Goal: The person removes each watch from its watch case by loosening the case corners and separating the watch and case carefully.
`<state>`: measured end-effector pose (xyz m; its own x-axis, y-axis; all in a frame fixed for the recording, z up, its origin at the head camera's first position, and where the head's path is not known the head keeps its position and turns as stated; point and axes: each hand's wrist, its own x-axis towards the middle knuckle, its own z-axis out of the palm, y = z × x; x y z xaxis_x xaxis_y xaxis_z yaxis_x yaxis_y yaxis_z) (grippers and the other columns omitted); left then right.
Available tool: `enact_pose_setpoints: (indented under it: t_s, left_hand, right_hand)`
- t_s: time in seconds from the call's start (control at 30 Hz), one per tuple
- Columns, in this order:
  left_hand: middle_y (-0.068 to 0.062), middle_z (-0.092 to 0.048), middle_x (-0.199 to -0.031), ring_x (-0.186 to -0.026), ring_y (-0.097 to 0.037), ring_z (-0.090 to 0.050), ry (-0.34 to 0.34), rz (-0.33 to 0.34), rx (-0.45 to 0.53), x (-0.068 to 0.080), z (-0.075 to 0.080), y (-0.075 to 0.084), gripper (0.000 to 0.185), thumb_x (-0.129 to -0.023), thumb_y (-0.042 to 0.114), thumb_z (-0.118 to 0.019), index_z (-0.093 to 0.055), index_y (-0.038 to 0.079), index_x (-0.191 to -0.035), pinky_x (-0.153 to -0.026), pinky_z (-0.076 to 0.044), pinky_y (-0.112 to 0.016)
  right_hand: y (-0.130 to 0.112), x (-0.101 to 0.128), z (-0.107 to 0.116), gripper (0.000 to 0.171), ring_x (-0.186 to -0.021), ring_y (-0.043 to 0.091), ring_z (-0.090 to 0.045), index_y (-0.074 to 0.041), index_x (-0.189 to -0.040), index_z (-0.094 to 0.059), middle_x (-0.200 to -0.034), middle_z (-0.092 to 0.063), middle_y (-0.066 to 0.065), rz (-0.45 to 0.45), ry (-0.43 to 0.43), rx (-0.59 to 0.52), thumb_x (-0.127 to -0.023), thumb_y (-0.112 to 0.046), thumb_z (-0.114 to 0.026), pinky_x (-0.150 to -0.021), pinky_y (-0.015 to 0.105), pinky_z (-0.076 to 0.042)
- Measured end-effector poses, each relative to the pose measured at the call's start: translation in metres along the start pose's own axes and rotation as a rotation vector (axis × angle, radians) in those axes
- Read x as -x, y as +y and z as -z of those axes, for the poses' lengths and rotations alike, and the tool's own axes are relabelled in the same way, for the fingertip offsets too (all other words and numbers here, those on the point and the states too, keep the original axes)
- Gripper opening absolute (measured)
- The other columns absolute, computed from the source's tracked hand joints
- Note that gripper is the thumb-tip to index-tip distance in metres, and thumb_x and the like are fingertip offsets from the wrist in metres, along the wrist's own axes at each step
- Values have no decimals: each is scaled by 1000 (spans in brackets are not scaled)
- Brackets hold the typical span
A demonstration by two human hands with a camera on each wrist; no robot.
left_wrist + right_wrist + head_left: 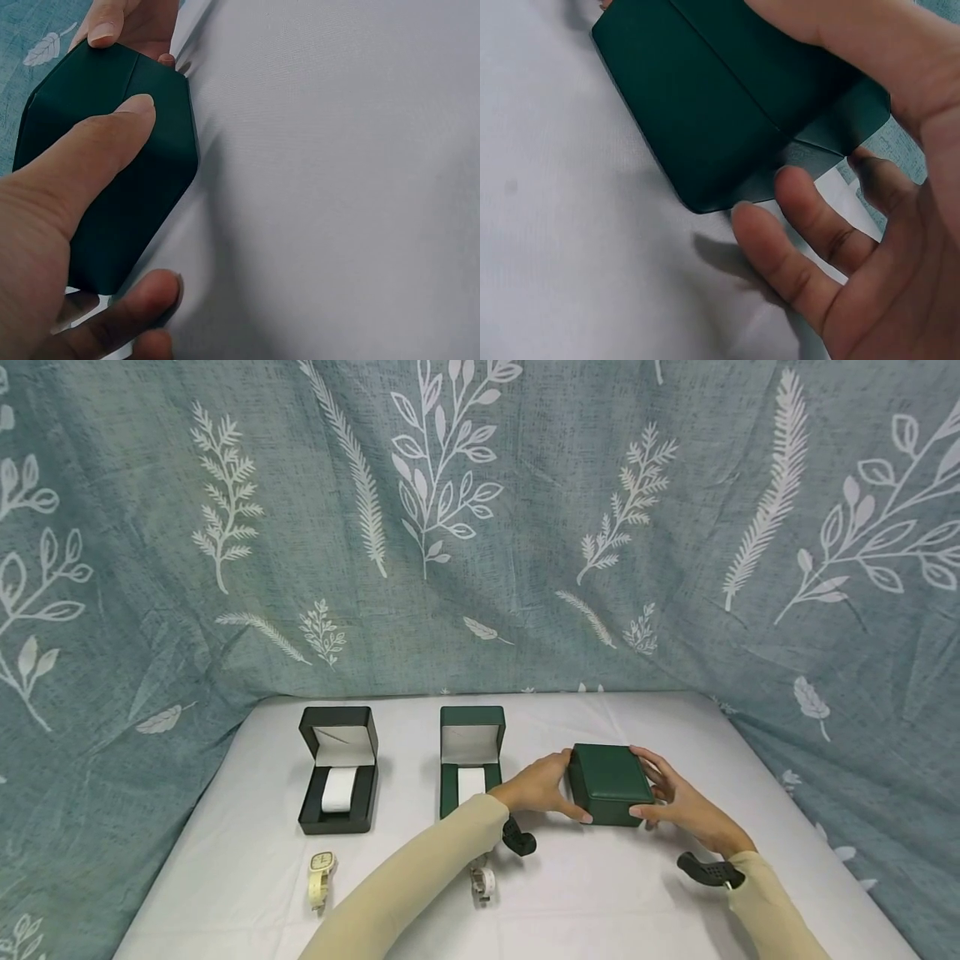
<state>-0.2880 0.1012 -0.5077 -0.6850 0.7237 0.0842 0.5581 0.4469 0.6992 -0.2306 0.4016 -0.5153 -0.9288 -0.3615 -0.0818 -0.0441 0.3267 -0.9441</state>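
Note:
A closed dark green watch box is between the two hands at the right of the head view. My left hand grips its left side, with the thumb across the front face in the left wrist view. On the opposite side my right hand holds the right end, its thumb at the front corner and a fingertip at the back corner. Some lower fingers of the right hand stand off the box in the right wrist view. The box's inside is hidden.
An open black watch box with a white cushion stands at left; an open green watch box is partly behind the left forearm. Nearer lie a gold-toned watch and a silver-toned watch. A patterned curtain hangs behind the white-covered table.

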Motion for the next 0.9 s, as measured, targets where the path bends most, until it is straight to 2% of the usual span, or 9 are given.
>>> enact_pose_setpoints:
  t_s: [0.07,0.2,0.3,0.43,0.63,0.7,0.8,0.9]
  left_hand:
    - [-2,-46,-155,-143,-17,-43,3,10,-6,-1,-1,1,112,-75,45,-93,-31,10,-161,-114,-36,-34]
    - [-2,-47,-155,-142,-16,-44,10,42,-4,-4,-3,1,113,-73,46,-94,-31,11,-161,-113,-38,-34]
    - [-1,-49,-153,-141,-16,-46,17,66,5,-5,-5,0,114,-72,47,-94,-32,12,-160,-112,-39,-33]
    - [-2,-50,-152,-140,-17,-47,24,94,-2,-5,-7,0,116,-69,49,-95,-33,11,-160,-111,-40,-34]
    - [-2,-57,-145,-131,-17,-55,47,130,-56,-4,-9,1,114,-66,50,-96,-39,10,-156,-104,-46,-34]
    - [-2,-59,-141,-128,-17,-57,58,138,-61,-5,-9,2,113,-65,50,-97,-41,10,-155,-101,-48,-34]
    - [-2,-61,-139,-125,-17,-59,72,149,-64,-5,-10,3,112,-64,49,-98,-42,11,-154,-99,-49,-34]
    - [-3,-61,-140,-125,-19,-59,71,168,-66,-6,-11,5,114,-63,50,-98,-41,11,-155,-98,-50,-35]
  right_hand:
    - [1,0,0,99,-149,55,-16,-34,-166,-10,-171,4,13,0,-11,-36,-94,-8,-73,-79,57,-53]
    - [2,0,1,97,-147,55,-20,-38,-165,-14,-171,1,13,-7,2,-38,-94,-9,-74,-76,53,-54]
    - [2,0,2,95,-142,52,-31,-41,-163,-18,-171,-3,10,-11,15,-32,-94,-11,-75,-71,54,-55]
    - [3,0,1,94,-136,47,-40,-39,-163,-19,-170,-6,9,1,19,-35,-93,-10,-75,-64,54,-55]
    - [6,0,-1,93,-145,50,-32,-39,-163,-21,-171,-6,10,-5,39,-31,-93,-11,-77,-62,50,-55]
    - [6,-2,-1,92,-144,49,-33,-39,-163,-23,-170,-7,10,2,45,-35,-93,-11,-77,-61,49,-54]
    - [6,-4,0,91,-135,44,-47,-37,-163,-24,-170,-11,11,28,45,-55,-94,-9,-76,-57,47,-53]
    - [6,-5,2,89,-114,35,-60,-32,-164,-23,-169,-15,13,61,30,-75,-95,-7,-73,-53,47,-50]
